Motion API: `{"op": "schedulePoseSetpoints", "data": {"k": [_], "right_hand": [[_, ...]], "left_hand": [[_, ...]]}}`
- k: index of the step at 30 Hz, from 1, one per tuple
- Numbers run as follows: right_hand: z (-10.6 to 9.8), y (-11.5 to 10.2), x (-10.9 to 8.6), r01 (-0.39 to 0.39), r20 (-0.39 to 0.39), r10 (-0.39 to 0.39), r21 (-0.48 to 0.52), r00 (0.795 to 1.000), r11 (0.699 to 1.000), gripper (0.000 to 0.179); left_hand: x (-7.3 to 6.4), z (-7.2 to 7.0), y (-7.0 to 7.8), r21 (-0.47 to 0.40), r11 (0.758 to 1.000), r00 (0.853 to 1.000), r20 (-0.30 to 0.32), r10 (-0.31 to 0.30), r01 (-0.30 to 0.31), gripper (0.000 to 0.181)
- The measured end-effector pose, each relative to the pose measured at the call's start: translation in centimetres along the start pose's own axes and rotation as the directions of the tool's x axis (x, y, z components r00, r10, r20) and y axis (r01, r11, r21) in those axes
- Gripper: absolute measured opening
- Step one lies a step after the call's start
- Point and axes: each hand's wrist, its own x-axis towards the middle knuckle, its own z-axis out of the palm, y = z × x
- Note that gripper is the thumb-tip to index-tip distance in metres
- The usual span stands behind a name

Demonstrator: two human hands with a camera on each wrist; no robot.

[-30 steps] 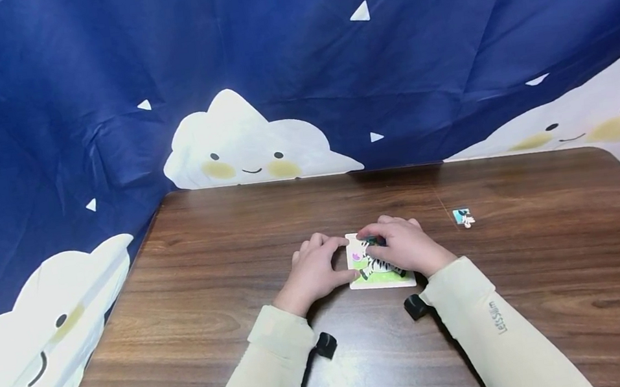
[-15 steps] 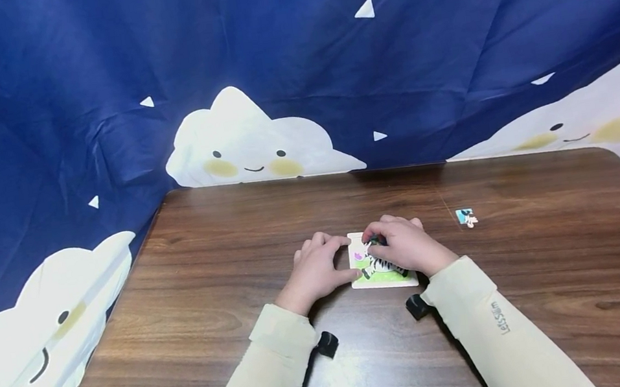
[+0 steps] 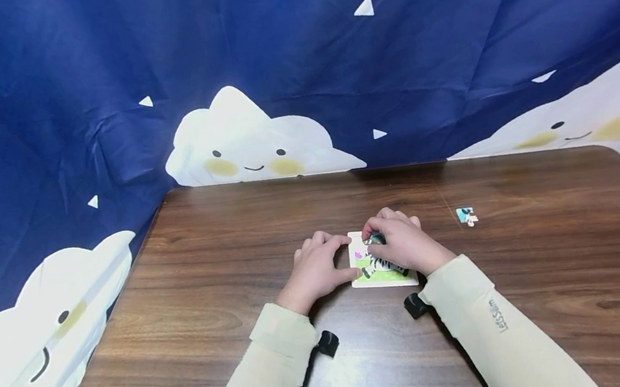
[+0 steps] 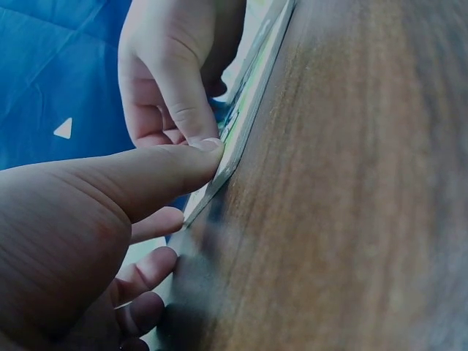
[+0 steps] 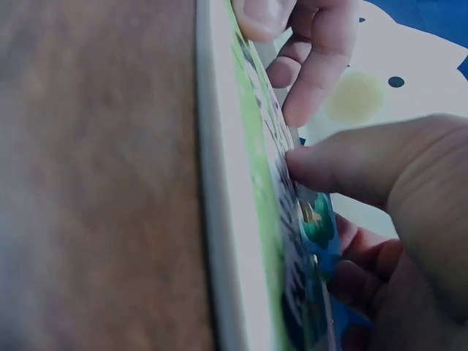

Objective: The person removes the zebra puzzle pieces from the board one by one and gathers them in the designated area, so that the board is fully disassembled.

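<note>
A small zebra puzzle board (image 3: pixel 385 279) with a white rim and green grass lies flat on the table. My left hand (image 3: pixel 315 270) holds its left side, thumb over the near corner and index finger at the far corner. From the right, my right hand (image 3: pixel 407 243) reaches over the board, thumb and index finger pinching a puzzle piece (image 5: pixel 316 219) with green and blue print at the board's upper part. The hand hides much of that piece and the board's right side. Farther right lies a loose puzzle piece (image 3: pixel 466 216), blue and white with black.
The brown wooden table (image 3: pixel 223 250) extends around the board. A dark blue curtain (image 3: pixel 290 39) with white clouds hangs behind its far edge and left side. Each wrist carries a black camera strap.
The right index finger has bent and lifted slightly at the pinched piece, showing more of its green print. The left hand and board stay nearly where they were; the view shifts slightly.
</note>
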Motion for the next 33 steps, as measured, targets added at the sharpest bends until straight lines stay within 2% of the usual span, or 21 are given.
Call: {"op": "schedulePoseSetpoints", "data": {"k": [3, 10, 17, 25, 33], "right_hand": [[0.1, 0.0, -0.1, 0.007, -0.016, -0.007, 0.012, 1.0, 1.0, 0.014], [0.1, -0.1, -0.3, -0.007, -0.055, 0.009, 0.021, 0.998, 1.0, 0.034], [0.0, 0.3, -0.8, 0.006, -0.087, -0.006, -0.001, 0.996, 1.0, 0.027], [-0.4, 0.7, -1.3, -0.023, -0.037, 0.024, 0.018, 0.999, 1.0, 0.035], [-0.7, 1.3, -1.3, -0.026, -0.096, 0.032, 0.062, 0.995, 0.998, 0.022]], "left_hand": [[0.0, 0.0, -0.1, 0.003, 1.0, 1.0, 0.0, 0.001, -0.001, 0.062], [-0.1, 0.2, -0.1, -0.009, 1.0, 1.0, 0.0, 0.003, -0.003, 0.062], [-0.1, 0.0, -0.1, -0.017, 1.0, 1.0, 0.004, -0.006, 0.006, 0.062], [-0.1, 0.0, -0.1, -0.005, 1.0, 1.0, 0.01, -0.002, 0.002, 0.063], [0.0, 0.0, -0.1, -0.016, 1.0, 1.0, 0.011, -0.005, 0.005, 0.062]]}}
